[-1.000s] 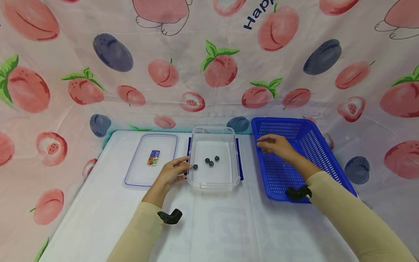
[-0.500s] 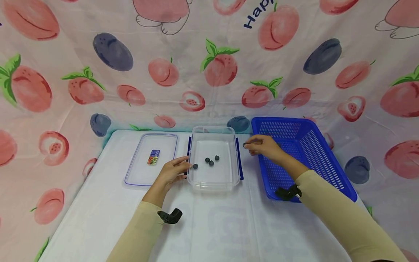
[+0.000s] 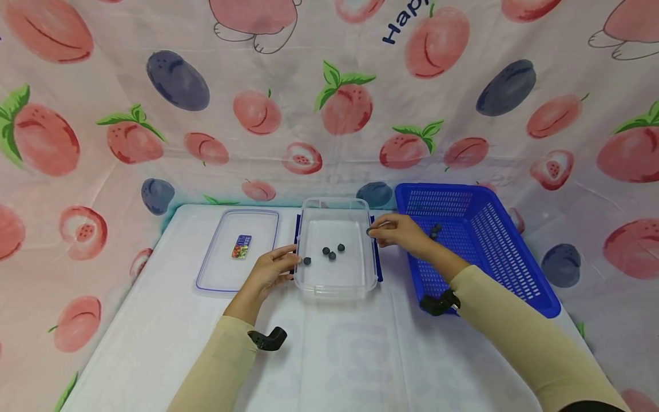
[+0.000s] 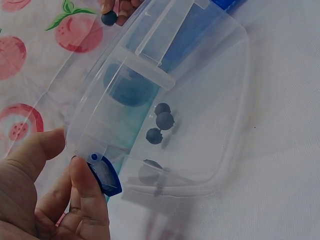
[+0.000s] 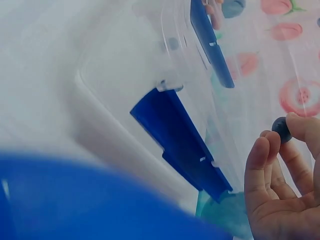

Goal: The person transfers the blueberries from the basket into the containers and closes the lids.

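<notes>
A clear plastic food container point(image 3: 337, 280) with blue side latches stands on the table, and several blueberries point(image 3: 332, 256) lie inside it. My left hand point(image 3: 269, 269) grips its left rim beside a blue latch point(image 4: 106, 177). Over the right rim, my right hand point(image 3: 399, 233) pinches one blueberry point(image 5: 282, 129) between thumb and fingertips; in the head view the fingers mostly cover that berry. The blue plastic basket point(image 3: 515, 257) sits on the right beneath my right forearm, with a few dark berries point(image 3: 435, 230) on its bottom, partly hidden by the arm.
Left of the container lies its clear lid point(image 3: 218, 280) with a blue seal and a colourful label point(image 3: 241, 246). A white cloth covers the table point(image 3: 329, 355). Behind it hangs a fruit-print curtain point(image 3: 288, 80).
My right hand has moved left from above the basket to the container's right rim, carrying the blueberry. Berries in the basket have come into view. My left hand has stayed in place.
</notes>
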### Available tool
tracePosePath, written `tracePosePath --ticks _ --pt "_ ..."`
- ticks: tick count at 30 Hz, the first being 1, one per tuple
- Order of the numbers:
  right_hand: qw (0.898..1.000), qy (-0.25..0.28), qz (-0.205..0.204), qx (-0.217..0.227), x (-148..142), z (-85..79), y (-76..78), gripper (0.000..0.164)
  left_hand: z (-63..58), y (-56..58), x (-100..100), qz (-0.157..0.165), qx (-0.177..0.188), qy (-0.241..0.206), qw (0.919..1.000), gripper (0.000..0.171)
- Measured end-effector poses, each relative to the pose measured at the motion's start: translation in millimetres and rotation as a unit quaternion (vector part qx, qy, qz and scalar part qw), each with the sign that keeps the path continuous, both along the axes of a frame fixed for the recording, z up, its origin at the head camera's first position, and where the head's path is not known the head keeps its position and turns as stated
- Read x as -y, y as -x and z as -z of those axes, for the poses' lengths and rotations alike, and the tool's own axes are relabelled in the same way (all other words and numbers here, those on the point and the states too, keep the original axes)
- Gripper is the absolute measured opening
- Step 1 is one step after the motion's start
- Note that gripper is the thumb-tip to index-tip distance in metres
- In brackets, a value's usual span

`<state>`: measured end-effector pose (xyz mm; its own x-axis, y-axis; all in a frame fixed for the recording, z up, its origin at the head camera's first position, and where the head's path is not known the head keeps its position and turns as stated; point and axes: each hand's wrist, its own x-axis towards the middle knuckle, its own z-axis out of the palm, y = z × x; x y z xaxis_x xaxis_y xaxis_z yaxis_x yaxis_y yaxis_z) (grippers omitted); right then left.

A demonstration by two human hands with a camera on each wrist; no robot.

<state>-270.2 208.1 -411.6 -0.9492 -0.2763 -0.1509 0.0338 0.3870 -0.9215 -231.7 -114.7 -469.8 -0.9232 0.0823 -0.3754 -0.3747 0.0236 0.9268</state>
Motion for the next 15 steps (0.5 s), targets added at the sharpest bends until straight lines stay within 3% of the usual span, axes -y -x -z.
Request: tracePosePath --ticks 15 --pt "0.998 -0.036 -0.040 0.019 31.2 8.4 3.6 0.030 1.9 0.9 -0.6 -0.001 0.003 0.008 1.0000 0.048"
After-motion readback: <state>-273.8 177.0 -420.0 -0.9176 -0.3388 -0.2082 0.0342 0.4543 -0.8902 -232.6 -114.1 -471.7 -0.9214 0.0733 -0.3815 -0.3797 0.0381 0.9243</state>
